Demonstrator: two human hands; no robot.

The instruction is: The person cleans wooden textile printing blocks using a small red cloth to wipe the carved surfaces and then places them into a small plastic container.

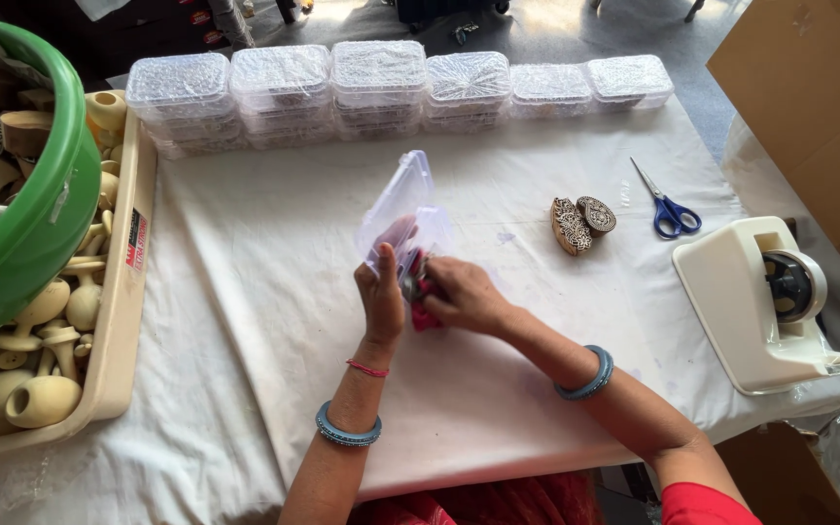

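My left hand holds the side of a clear plastic hinged box whose lid stands open, tilted away from me. Against the box's near edge, my right hand presses a red piece of cloth; a small dark object sits between the hands, too hidden to identify. Both wrists wear blue-grey bangles, and the left also has a red thread. Two carved wooden stamp blocks lie on the white cloth to the right of the hands.
Stacks of closed clear boxes line the table's far edge. Blue-handled scissors and a cream tape dispenser sit right. A beige tray of wooden knobs and a green tub stand left. A cardboard box stands far right.
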